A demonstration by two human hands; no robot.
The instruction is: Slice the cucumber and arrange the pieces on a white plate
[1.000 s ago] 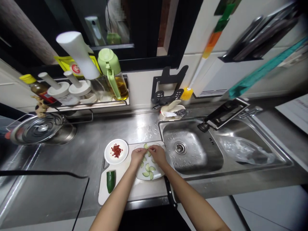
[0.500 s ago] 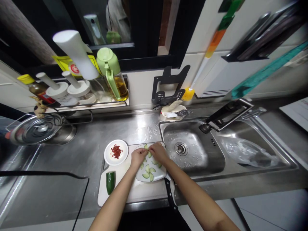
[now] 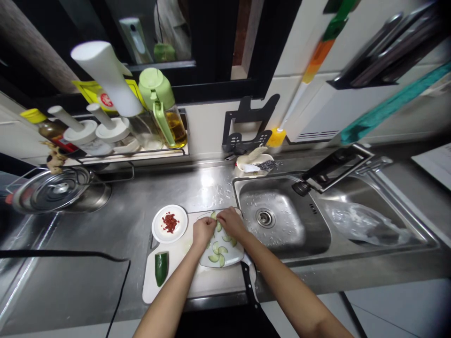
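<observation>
Both hands hover over a white plate (image 3: 235, 258) that sits on a white cutting board (image 3: 183, 281). Pale green cucumber slices (image 3: 218, 251) lie on the plate in a ring. My left hand (image 3: 202, 231) is curled over the plate's left side, fingertips down among the slices. My right hand (image 3: 228, 221) is at the plate's far edge, fingers pinched together at a cucumber slice (image 3: 213, 215). A dark green cucumber end (image 3: 161, 268) lies on the board's left part.
A small white dish of chopped red chili (image 3: 169, 222) stands left of the plate. A black-handled knife (image 3: 249, 285) lies at the board's right edge. The steel sink (image 3: 282, 220) is on the right, a pot lid (image 3: 52, 190) and a rack of bottles (image 3: 105, 126) at the left.
The hands stay over the plate's far side with small finger shifts. The view has drifted slightly.
</observation>
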